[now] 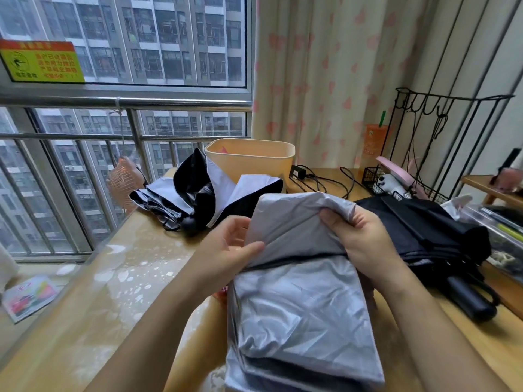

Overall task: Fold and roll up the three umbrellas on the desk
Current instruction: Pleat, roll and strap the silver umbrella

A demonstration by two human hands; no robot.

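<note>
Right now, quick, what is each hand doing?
Left hand: pinches the edge of the crinkled silver fabric umbrella.
Right hand: grips a bunched fold of that umbrella's canopy.

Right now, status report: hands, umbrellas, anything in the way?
Left hand and right hand both grip silver umbrella, fabric loose. White-and-black umbrella and black umbrella lie loose on desk. Black one close beside right forearm.

A flat (high-rise outside): heart-print curtain, cluttered desk.

Silvery creased cloth umbrella, glossy wooden desk
</note>
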